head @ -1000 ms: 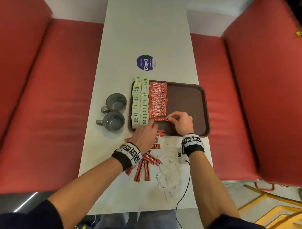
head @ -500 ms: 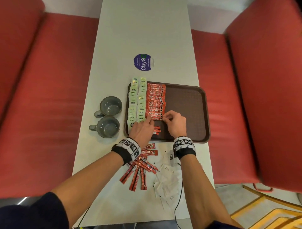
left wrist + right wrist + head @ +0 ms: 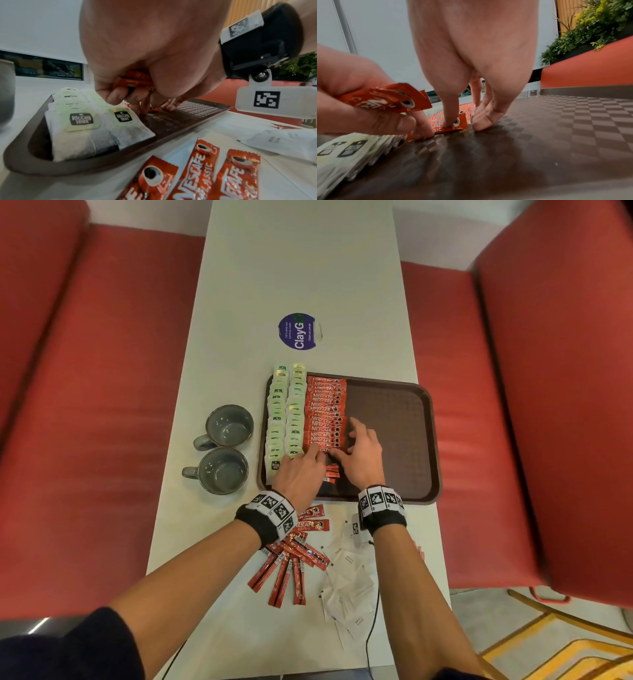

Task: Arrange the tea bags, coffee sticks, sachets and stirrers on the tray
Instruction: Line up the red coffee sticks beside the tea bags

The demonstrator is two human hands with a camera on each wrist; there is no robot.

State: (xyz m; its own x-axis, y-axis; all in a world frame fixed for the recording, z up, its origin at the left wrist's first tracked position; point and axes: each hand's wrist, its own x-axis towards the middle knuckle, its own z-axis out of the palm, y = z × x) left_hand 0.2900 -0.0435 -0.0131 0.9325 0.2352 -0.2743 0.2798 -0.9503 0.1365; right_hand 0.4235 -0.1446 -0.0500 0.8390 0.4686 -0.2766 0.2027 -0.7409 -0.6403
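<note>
A brown tray (image 3: pixel 424 440) holds two columns of tea bags (image 3: pixel 286 419) and one column of red coffee sticks (image 3: pixel 325 412). My left hand (image 3: pixel 308 463) grips a few coffee sticks (image 3: pixel 135 81) in its curled fingers, and one finger reaches to the nearest stick of the column. My right hand (image 3: pixel 356 446) lies flat: its thumb presses on that nearest stick (image 3: pixel 452 124) and its straight fingers rest on the tray floor (image 3: pixel 556 121). More coffee sticks (image 3: pixel 291 566) and white sugar sachets (image 3: pixel 349 587) lie loose on the table before the tray. I see no stirrers.
Two grey mugs (image 3: pixel 229 424) (image 3: pixel 222 470) stand left of the tray. A purple round sticker (image 3: pixel 298 331) lies beyond it. Red bench seats (image 3: pixel 85 405) flank the narrow white table (image 3: pixel 301 268). A black cable (image 3: pixel 373 628) runs from my right wrist over the sachets.
The stick that lay apart at the near end has been slid up against the column. My right hand went from pinching it to lying spread over it.
</note>
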